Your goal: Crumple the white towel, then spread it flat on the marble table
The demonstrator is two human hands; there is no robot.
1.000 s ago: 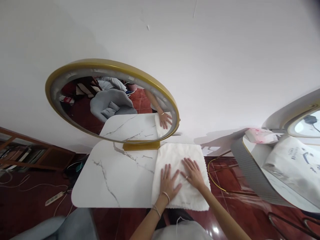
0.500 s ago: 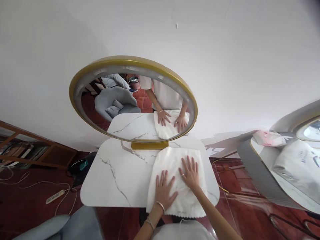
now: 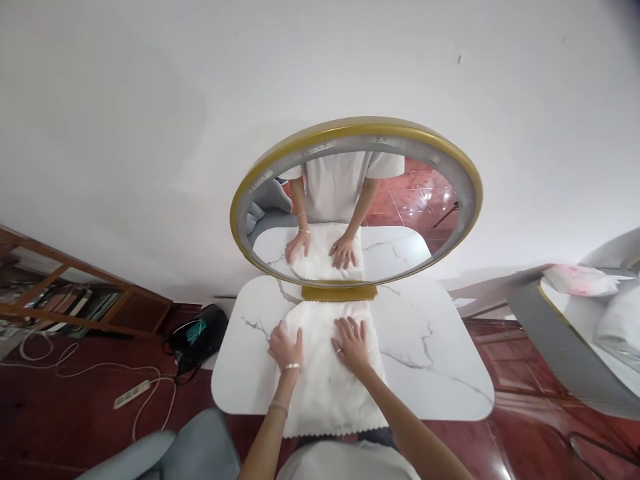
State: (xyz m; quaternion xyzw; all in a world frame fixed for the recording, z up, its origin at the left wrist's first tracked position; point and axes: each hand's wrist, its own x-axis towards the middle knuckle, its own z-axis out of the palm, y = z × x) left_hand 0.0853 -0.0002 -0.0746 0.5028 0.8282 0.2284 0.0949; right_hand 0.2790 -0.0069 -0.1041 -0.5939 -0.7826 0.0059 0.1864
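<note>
A white cloth (image 3: 330,393) with a scalloped front edge lies on the white marbled tabletop (image 3: 425,393) and hangs slightly over its front. My right hand (image 3: 353,340), with a ring on it, lies flat on the cloth, its fingers spread. At the cloth's left edge is my left hand (image 3: 285,343), wearing bracelets. Its thumb stands apart from the fingers, whose tips are blurred and partly hidden. Behind the cloth rises a round gold-framed mirror (image 3: 350,207) on a gold base (image 3: 339,293), reflecting both hands and the cloth.
A grey chair (image 3: 195,447) stands at the lower left. Beyond it are a black bag (image 3: 197,340), a power strip (image 3: 132,395) with cables and a wooden bookcase (image 3: 135,310). At right, a second table (image 3: 555,340) bears a tissue pack (image 3: 580,280).
The view has turned left, so the table and mirror appear farther right. The cloth now lies nearer the table's middle. My left hand has moved from flat on the cloth to its left edge.
</note>
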